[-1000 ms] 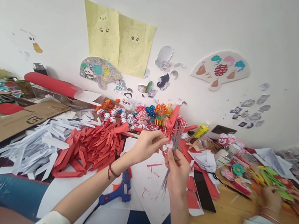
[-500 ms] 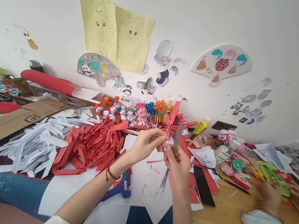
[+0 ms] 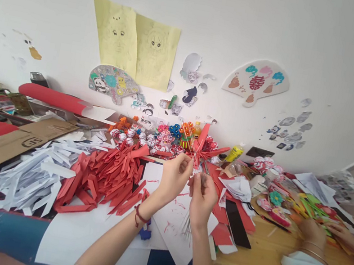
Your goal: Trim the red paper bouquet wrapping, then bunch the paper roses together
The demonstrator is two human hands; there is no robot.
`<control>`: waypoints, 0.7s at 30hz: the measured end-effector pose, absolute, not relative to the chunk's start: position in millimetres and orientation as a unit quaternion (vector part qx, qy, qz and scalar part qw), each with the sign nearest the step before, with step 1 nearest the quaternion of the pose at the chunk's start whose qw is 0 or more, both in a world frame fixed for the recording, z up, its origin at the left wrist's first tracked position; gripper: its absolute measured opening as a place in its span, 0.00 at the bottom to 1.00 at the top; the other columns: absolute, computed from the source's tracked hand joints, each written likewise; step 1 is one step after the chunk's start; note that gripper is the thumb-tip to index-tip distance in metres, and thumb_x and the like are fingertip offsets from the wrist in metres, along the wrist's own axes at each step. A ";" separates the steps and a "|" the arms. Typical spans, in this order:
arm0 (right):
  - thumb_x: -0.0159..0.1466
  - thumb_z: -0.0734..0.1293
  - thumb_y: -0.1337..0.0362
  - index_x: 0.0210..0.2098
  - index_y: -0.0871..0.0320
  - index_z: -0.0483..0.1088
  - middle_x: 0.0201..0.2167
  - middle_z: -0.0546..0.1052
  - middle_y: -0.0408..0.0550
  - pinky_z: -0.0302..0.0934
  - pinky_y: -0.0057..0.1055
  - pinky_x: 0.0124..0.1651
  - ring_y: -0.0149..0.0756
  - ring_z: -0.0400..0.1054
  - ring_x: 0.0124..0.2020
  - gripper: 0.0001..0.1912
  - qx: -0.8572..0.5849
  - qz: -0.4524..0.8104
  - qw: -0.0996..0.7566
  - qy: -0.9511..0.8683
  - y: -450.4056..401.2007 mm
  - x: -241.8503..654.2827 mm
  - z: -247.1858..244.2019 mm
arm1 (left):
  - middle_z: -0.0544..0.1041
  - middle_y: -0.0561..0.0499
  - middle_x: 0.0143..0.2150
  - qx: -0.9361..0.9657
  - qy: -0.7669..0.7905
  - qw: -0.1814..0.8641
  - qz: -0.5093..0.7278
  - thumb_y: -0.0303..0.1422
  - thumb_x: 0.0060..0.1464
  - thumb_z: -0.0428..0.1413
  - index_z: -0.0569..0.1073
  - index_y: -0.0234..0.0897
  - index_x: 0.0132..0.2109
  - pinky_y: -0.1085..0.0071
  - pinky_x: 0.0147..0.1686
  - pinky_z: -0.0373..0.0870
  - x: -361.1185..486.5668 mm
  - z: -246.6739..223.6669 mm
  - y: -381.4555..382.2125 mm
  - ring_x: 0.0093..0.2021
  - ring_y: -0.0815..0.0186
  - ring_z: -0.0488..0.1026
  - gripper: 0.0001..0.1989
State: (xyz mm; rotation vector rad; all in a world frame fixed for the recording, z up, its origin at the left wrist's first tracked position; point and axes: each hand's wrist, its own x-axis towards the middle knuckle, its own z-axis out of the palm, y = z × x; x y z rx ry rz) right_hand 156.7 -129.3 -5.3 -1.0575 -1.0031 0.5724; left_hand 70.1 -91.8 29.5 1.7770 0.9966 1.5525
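Note:
My left hand [image 3: 174,177] is closed in a pinch on a few thin wires [image 3: 188,137], which stick up past its fingertips. Just to its right, my right hand [image 3: 202,197] is wrapped round a bundle of thin grey wires [image 3: 187,226] whose ends hang below the palm. The two hands are close together over a white paper sheet [image 3: 174,246] with red scraps on it. Behind them stands a red folded-paper piece with long points [image 3: 201,143]. Partly covered by my left forearm is a blue glue gun [image 3: 146,231].
Left of my hands lie a heap of red paper strips [image 3: 104,174], a heap of white paper strips [image 3: 35,176] and flattened cardboard [image 3: 21,141]. Paper flowers [image 3: 166,135] crowd the back by the wall. At right, a black phone-like slab [image 3: 238,223] lies near another person's hands [image 3: 313,234].
The wire bundle that stood up above my right hand now shows mainly below it. A few wires now rise from my left hand. The view has shifted slightly.

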 end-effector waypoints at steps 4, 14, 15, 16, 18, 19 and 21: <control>0.64 0.63 0.53 0.32 0.58 0.65 0.21 0.66 0.40 0.53 0.24 0.21 0.24 0.57 0.19 0.14 -0.456 0.263 0.713 -0.462 -127.3 157.0 -5.6 | 0.70 0.56 0.25 0.671 0.383 0.253 0.582 0.31 0.59 0.50 0.66 0.37 0.32 0.77 0.27 0.61 74.0 28.1 -89.5 0.24 0.74 0.65 0.07; 0.64 0.64 0.54 0.32 0.60 0.66 0.25 0.72 0.44 0.62 0.26 0.24 0.29 0.67 0.22 0.14 -0.465 0.273 0.712 -0.450 -131.0 160.0 -1.0 | 0.67 0.58 0.24 0.690 0.396 0.202 0.572 0.29 0.59 0.49 0.65 0.38 0.32 0.77 0.28 0.58 76.2 28.8 -79.8 0.24 0.73 0.62 0.06; 0.64 0.64 0.54 0.32 0.60 0.66 0.26 0.73 0.45 0.62 0.26 0.24 0.30 0.68 0.22 0.14 -0.463 0.278 0.713 -0.447 -130.5 160.3 -1.8 | 0.67 0.58 0.24 0.693 0.394 0.202 0.569 0.29 0.59 0.49 0.64 0.38 0.32 0.77 0.28 0.58 76.2 29.7 -78.1 0.24 0.74 0.62 0.06; 0.64 0.64 0.54 0.32 0.60 0.66 0.27 0.74 0.45 0.62 0.26 0.24 0.30 0.69 0.23 0.14 -0.461 0.285 0.712 -0.447 -129.7 160.9 -3.0 | 0.67 0.59 0.23 0.695 0.392 0.203 0.567 0.29 0.59 0.48 0.64 0.38 0.32 0.77 0.27 0.58 76.1 30.6 -76.5 0.23 0.74 0.62 0.06; 0.63 0.64 0.54 0.33 0.60 0.67 0.28 0.75 0.47 0.61 0.25 0.23 0.31 0.69 0.23 0.14 -0.454 0.293 0.713 -0.446 -127.4 162.7 -6.6 | 0.67 0.59 0.23 0.697 0.392 0.203 0.565 0.29 0.60 0.48 0.64 0.38 0.32 0.78 0.27 0.59 75.0 32.3 -73.7 0.23 0.74 0.63 0.07; 0.63 0.65 0.54 0.33 0.61 0.67 0.28 0.75 0.47 0.60 0.25 0.22 0.31 0.70 0.23 0.14 -0.452 0.295 0.715 -0.444 -126.0 163.7 -8.7 | 0.68 0.58 0.23 0.697 0.393 0.202 0.565 0.29 0.60 0.48 0.64 0.38 0.32 0.78 0.27 0.59 74.1 33.1 -72.5 0.23 0.74 0.63 0.07; 0.62 0.65 0.53 0.32 0.61 0.67 0.28 0.75 0.48 0.59 0.25 0.22 0.32 0.70 0.23 0.15 -0.449 0.298 0.720 -0.437 -123.1 165.6 -12.0 | 0.68 0.58 0.24 0.700 0.395 0.196 0.561 0.29 0.60 0.48 0.64 0.38 0.32 0.79 0.27 0.60 72.3 34.2 -70.7 0.23 0.74 0.64 0.07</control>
